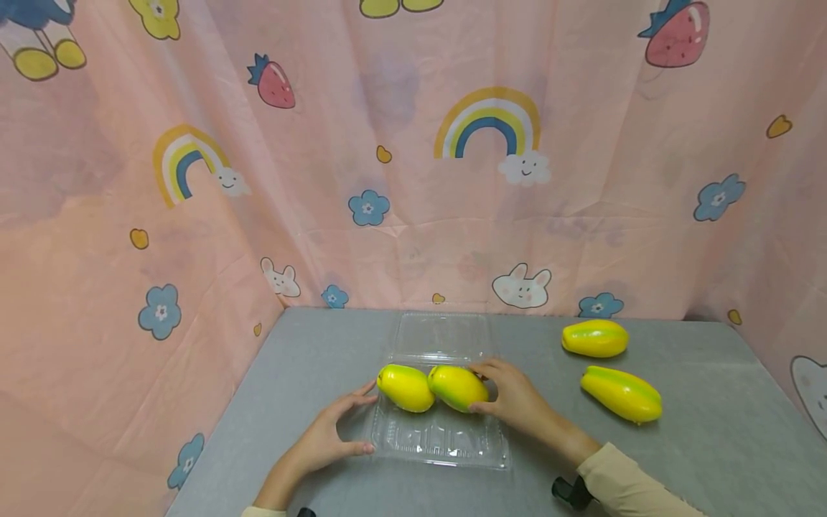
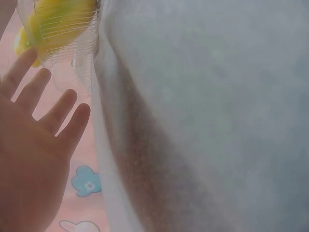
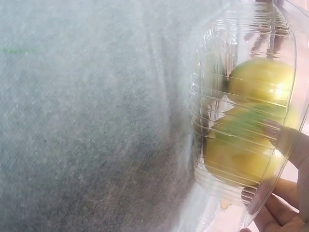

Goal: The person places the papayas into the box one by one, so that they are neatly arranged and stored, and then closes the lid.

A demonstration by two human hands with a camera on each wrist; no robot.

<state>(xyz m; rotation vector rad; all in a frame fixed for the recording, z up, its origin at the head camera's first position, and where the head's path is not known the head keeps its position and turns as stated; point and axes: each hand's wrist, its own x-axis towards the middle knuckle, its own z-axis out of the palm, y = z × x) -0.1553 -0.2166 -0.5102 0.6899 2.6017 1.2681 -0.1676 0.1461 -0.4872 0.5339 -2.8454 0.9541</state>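
A clear plastic clamshell box (image 1: 439, 454) lies open on the grey table, its lid (image 1: 442, 334) folded back toward the wall. Two yellow-green papayas sit side by side in the base: a left papaya (image 1: 405, 388) and a right papaya (image 1: 457, 388). My right hand (image 1: 517, 398) holds the right papaya at its right end, thumb in front and fingers behind; through the box wall, the right wrist view shows the thumb (image 3: 280, 135) against the fruit. At the box's left side is my left hand (image 1: 326, 434), fingers extended and spread; whether they touch the box I cannot tell.
To the right on the table lie two more papayas, a far one (image 1: 595, 338) and a nearer one (image 1: 622, 394). A pink patterned curtain (image 1: 413, 251) hangs behind the table and along both sides. A dark strap piece (image 1: 572, 493) sits by the right sleeve.
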